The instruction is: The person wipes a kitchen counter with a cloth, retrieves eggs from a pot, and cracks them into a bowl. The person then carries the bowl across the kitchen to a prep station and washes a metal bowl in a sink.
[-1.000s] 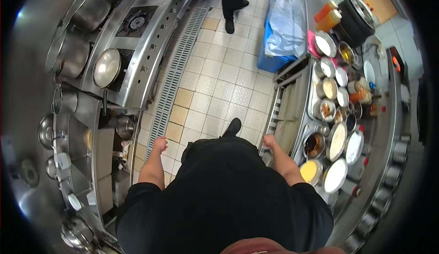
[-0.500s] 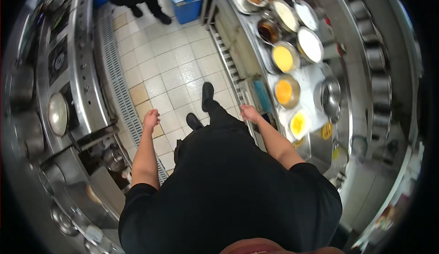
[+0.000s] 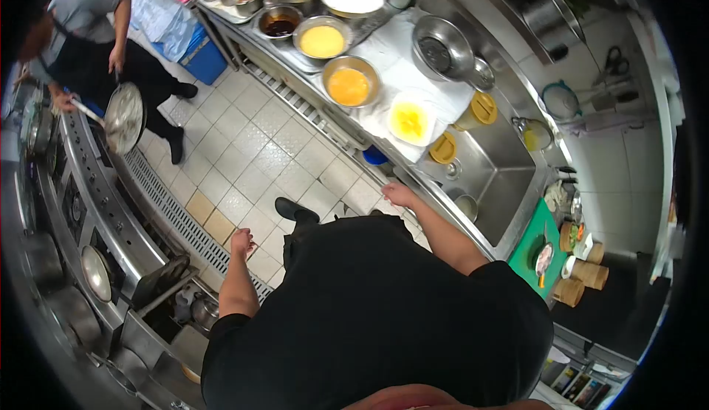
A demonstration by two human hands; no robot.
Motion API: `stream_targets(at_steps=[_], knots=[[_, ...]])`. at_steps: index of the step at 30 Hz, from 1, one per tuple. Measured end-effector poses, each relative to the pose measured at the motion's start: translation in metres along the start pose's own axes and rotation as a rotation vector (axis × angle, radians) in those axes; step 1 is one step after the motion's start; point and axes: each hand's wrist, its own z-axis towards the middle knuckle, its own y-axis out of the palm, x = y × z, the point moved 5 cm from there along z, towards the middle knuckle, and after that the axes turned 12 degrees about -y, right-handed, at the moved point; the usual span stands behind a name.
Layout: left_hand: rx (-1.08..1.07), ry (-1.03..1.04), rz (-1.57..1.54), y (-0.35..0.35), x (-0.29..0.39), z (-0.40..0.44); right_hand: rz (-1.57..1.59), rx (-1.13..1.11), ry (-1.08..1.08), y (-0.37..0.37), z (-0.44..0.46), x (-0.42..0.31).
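Observation:
My left hand (image 3: pixel 242 242) hangs beside my body above the tiled floor, its fingers loosely curled in with nothing seen in them. On the other side, my right hand (image 3: pixel 399 194) is held low near the front edge of the sink (image 3: pixel 491 181), fingers also curled and holding nothing visible. Closest to it on the counter are a white dish of yellow liquid (image 3: pixel 410 120), a metal bowl of orange liquid (image 3: pixel 350 82) and a yellow lid-like round piece (image 3: pixel 444 147).
A co-worker (image 3: pixel 88 45) stands at the upper left, holding a wok (image 3: pixel 125 118) by the stove (image 3: pixel 118 211). A blue bin (image 3: pixel 204 56) is at the counter's end. Past the sink, a green cutting board (image 3: pixel 533 251) carries a small dish. A floor drain grate (image 3: pixel 173 214) runs along the stove.
My view has swung to the right, bringing the whole sink and the green cutting board into sight. The co-worker and the wok now show more fully. Both my hands remain low and away from objects.

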Motion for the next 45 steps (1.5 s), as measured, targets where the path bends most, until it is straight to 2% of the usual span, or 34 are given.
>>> stream_targets(at_steps=[3,6,10,13,16,19,23,28,31,34,37,39,41,42,43,44,45], knots=[[0.022,0.049,-0.006,0.051,0.013,-0.016,-0.038,-0.067,-0.245,-0.023,-0.031,-0.014],[-0.019,0.109,0.075,0.126,0.021,-0.034,0.19,-0.086,-0.256,-0.067,-0.099,-0.045],[-0.191,0.233,0.249,0.248,0.035,-0.097,0.459,0.21,-0.299,-0.143,-0.168,0.009],[-0.37,0.354,0.3,0.331,0.059,-0.177,0.461,0.507,-0.267,-0.196,-0.2,0.081],[-0.455,0.529,0.42,0.391,0.089,-0.252,0.475,0.701,-0.191,-0.243,-0.215,0.137],[-0.544,0.674,0.494,0.434,0.119,-0.308,0.546,0.81,-0.113,-0.279,-0.223,0.158],[-0.614,0.737,0.446,0.482,0.153,-0.341,0.67,0.829,-0.105,-0.301,-0.231,0.15],[-0.709,0.696,0.416,0.554,0.177,-0.356,0.798,0.751,-0.04,-0.305,-0.22,0.155],[-0.724,0.606,0.333,0.595,0.182,-0.359,0.814,0.766,-0.072,-0.342,-0.193,0.18],[-0.709,0.607,0.242,0.633,0.185,-0.346,0.998,0.823,-0.033,-0.395,-0.172,0.19],[-0.627,0.615,0.239,0.654,0.192,-0.367,1.17,0.814,-0.099,-0.455,-0.13,0.211],[-0.706,0.584,0.228,0.678,0.194,-0.357,1.305,0.83,-0.129,-0.484,-0.111,0.207],[-0.642,0.584,0.265,0.695,0.197,-0.37,1.58,0.842,-0.189,-0.515,-0.072,0.241],[-0.504,0.822,0.339,0.706,0.199,-0.361,1.704,0.768,-0.232,-0.525,-0.058,0.247],[-0.496,0.884,0.393,0.713,0.201,-0.366,1.839,0.675,-0.322,-0.542,-0.033,0.27],[-0.471,0.909,0.359,0.722,0.201,-0.362,1.976,0.716,-0.284,-0.539,-0.039,0.256],[-0.461,0.94,0.331,0.732,0.2,-0.36,1.881,0.693,-0.377,-0.552,-0.025,0.27]])
